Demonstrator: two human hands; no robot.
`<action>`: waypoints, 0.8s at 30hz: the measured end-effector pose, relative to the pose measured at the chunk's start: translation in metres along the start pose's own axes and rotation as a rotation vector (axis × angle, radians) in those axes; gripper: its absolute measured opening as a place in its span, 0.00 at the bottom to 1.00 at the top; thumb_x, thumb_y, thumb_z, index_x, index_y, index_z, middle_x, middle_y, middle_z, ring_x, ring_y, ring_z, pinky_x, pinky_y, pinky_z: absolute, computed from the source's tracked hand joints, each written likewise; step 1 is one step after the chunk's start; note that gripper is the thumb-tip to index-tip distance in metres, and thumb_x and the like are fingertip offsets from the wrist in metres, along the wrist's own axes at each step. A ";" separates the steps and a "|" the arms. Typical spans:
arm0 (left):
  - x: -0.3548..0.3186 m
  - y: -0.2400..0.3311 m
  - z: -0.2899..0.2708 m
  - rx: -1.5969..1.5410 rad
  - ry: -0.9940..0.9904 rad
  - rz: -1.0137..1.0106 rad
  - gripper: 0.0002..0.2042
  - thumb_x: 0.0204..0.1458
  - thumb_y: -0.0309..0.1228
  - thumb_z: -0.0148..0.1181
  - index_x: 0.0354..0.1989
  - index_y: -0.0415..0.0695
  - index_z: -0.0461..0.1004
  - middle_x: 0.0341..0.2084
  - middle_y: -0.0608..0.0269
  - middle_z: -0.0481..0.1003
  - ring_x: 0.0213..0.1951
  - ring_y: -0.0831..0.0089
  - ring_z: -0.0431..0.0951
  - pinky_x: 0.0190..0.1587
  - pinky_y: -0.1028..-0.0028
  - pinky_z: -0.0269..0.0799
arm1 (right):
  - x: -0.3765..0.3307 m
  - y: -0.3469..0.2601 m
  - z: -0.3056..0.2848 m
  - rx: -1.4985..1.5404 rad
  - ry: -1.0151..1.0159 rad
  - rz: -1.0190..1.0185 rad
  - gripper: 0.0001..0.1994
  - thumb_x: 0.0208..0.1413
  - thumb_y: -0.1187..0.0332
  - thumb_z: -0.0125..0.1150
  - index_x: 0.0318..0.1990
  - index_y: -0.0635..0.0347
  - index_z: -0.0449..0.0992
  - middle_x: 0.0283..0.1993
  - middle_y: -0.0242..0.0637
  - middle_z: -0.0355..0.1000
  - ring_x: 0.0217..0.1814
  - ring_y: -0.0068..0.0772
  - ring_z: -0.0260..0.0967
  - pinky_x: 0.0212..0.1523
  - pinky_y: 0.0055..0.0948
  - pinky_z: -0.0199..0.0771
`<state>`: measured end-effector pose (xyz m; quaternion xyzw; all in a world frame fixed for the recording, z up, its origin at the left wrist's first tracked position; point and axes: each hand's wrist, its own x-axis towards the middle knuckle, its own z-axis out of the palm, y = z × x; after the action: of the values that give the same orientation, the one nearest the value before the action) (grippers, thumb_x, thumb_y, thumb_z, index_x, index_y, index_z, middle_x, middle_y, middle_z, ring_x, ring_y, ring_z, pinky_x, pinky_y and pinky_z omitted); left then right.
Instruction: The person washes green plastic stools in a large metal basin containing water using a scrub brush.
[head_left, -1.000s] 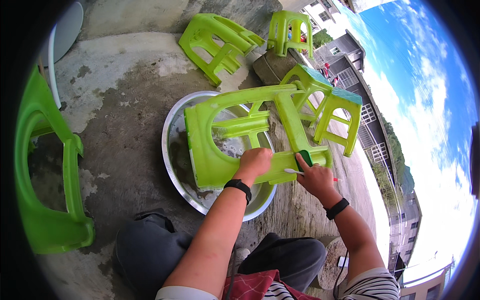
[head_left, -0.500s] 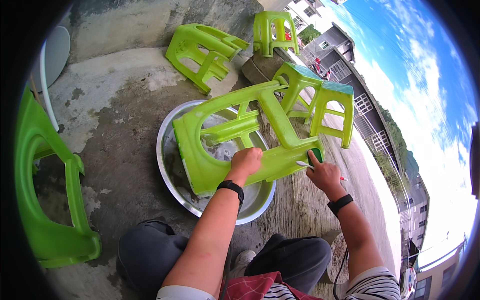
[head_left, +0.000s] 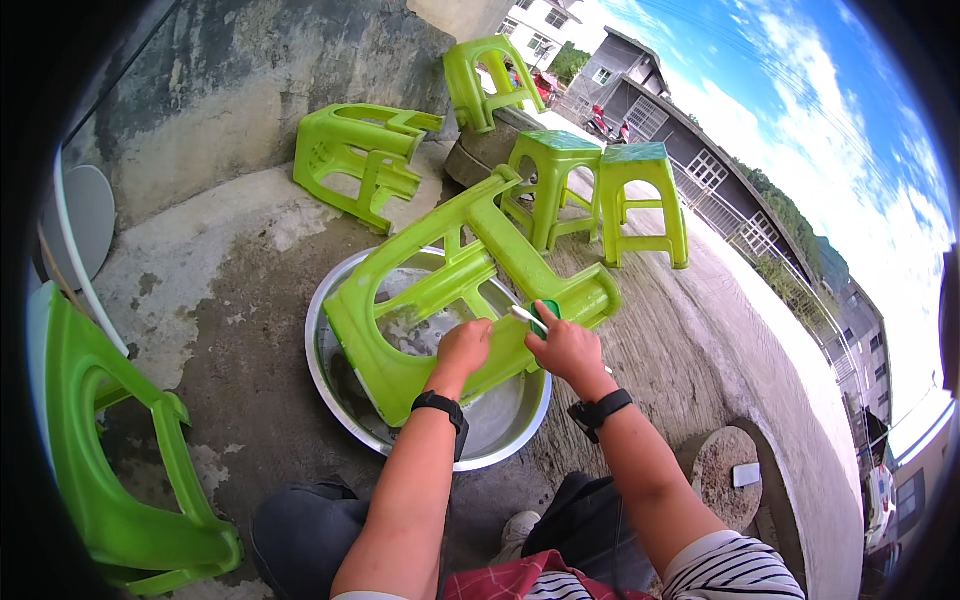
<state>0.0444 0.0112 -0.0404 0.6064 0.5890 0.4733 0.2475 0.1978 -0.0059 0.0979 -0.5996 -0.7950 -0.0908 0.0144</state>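
Note:
A light-green plastic stool (head_left: pixel 520 255) lies tilted on its side across a round metal basin (head_left: pixel 500 420) with water in it. My left hand (head_left: pixel 463 348) is closed on the near edge of the stool's leg, its fingertips hidden behind the plastic. My right hand (head_left: pixel 572 350) presses a green scouring pad (head_left: pixel 545 312) flat against that same leg, to the right of my left hand. A slim white stick (head_left: pixel 524 317), looking like a toothbrush, is also in my right hand and sticks out on both sides.
A big green stool (head_left: pixel 165 440) stands close on the left. Farther off, one stool (head_left: pixel 340 135) lies over, two stools (head_left: pixel 650 240) stand upright, and another stool (head_left: pixel 470 90) rests on a block. A round stone (head_left: pixel 718 480) sits near my right.
My right hand has slid the pad leftward along the stool leg, away from its end and closer to my left hand. My left hand keeps its hold. The view has shifted.

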 end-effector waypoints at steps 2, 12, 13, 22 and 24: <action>-0.003 -0.012 -0.007 0.022 -0.064 -0.030 0.12 0.59 0.40 0.47 0.36 0.49 0.75 0.32 0.50 0.77 0.39 0.47 0.76 0.39 0.53 0.69 | 0.006 0.027 -0.004 0.010 -0.025 0.125 0.31 0.53 0.49 0.49 0.66 0.43 0.62 0.36 0.48 0.78 0.37 0.51 0.77 0.39 0.46 0.76; -0.011 -0.015 -0.002 0.167 -0.062 -0.034 0.14 0.61 0.44 0.44 0.34 0.46 0.68 0.29 0.48 0.75 0.36 0.43 0.75 0.36 0.49 0.67 | 0.001 0.017 0.001 0.008 -0.055 0.107 0.33 0.52 0.48 0.53 0.66 0.47 0.61 0.34 0.47 0.78 0.36 0.49 0.77 0.38 0.43 0.76; -0.012 -0.012 0.000 0.173 -0.053 -0.011 0.14 0.61 0.44 0.44 0.34 0.46 0.68 0.29 0.48 0.75 0.35 0.43 0.75 0.35 0.48 0.67 | 0.006 0.027 0.006 0.068 0.021 0.127 0.32 0.52 0.48 0.52 0.66 0.45 0.61 0.34 0.46 0.78 0.36 0.48 0.77 0.37 0.43 0.76; -0.018 -0.004 0.011 0.235 0.003 0.036 0.14 0.62 0.43 0.43 0.33 0.46 0.68 0.26 0.46 0.76 0.32 0.42 0.75 0.34 0.47 0.68 | 0.063 0.073 -0.003 0.041 0.149 0.316 0.33 0.54 0.48 0.50 0.68 0.46 0.56 0.38 0.45 0.78 0.39 0.49 0.77 0.38 0.45 0.75; -0.015 -0.001 0.014 0.227 0.013 0.065 0.13 0.62 0.42 0.44 0.34 0.46 0.69 0.26 0.47 0.76 0.32 0.42 0.76 0.35 0.47 0.68 | 0.068 0.065 -0.001 0.114 0.113 0.339 0.33 0.54 0.48 0.50 0.68 0.47 0.57 0.38 0.45 0.78 0.40 0.49 0.77 0.39 0.45 0.75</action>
<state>0.0579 0.0005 -0.0517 0.6463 0.6203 0.4155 0.1578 0.2409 0.0758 0.1159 -0.7171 -0.6844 -0.0752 0.1080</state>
